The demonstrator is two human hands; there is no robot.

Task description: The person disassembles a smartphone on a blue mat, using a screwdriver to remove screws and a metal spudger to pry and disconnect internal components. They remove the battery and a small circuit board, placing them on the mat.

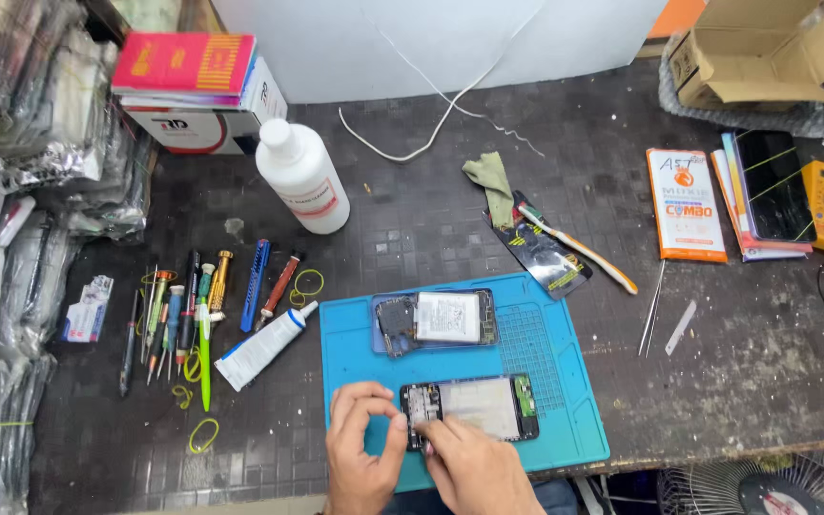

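Two hands work an opened phone (474, 408) on the blue mat (565, 353): left hand (360, 448) pinches its end, right hand (474, 463) presses fingertips on top. Light, stiff, fragile; best held by the edges.

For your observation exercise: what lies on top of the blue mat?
Two opened phones lie on the mat: the far phone and the near phone. Both hands, left and right, cover the near phone's front-left edge.
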